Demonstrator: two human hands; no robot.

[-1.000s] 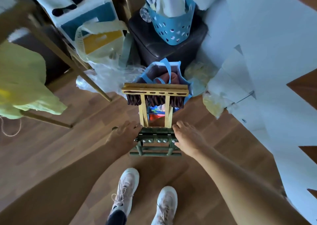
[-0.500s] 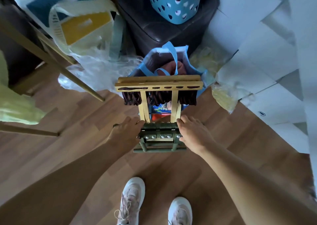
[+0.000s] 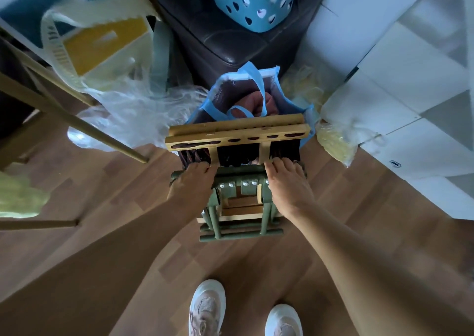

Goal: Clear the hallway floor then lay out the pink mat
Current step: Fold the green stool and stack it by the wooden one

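Observation:
A folded green stool (image 3: pixel 241 207) stands upright on the wooden hallway floor (image 3: pixel 102 207), with a folded wooden stool (image 3: pixel 236 137) with dark cord seat leaning just beyond it. My left hand (image 3: pixel 191 182) grips the green stool's top left edge, fingers curled over it. My right hand (image 3: pixel 287 182) grips the top right edge the same way. Right behind the stools sits a blue tote bag (image 3: pixel 246 97) with reddish contents. No pink mat is visible.
A dark leather ottoman (image 3: pixel 230 35) holds a blue perforated basket (image 3: pixel 254 2) beyond the bag. Clear plastic bags (image 3: pixel 128 110) and a cream tote (image 3: pixel 84 41) lie left, under slanting wooden legs (image 3: pixel 77 123). White panels (image 3: pixel 384 92) line the right. My shoes (image 3: pixel 207 307) stand on bare floor.
The view has closed in on the stools and tilted down. Both hands have shifted forward on the green stool's top toward the wooden stool, which now stands tighter against the blue bag.

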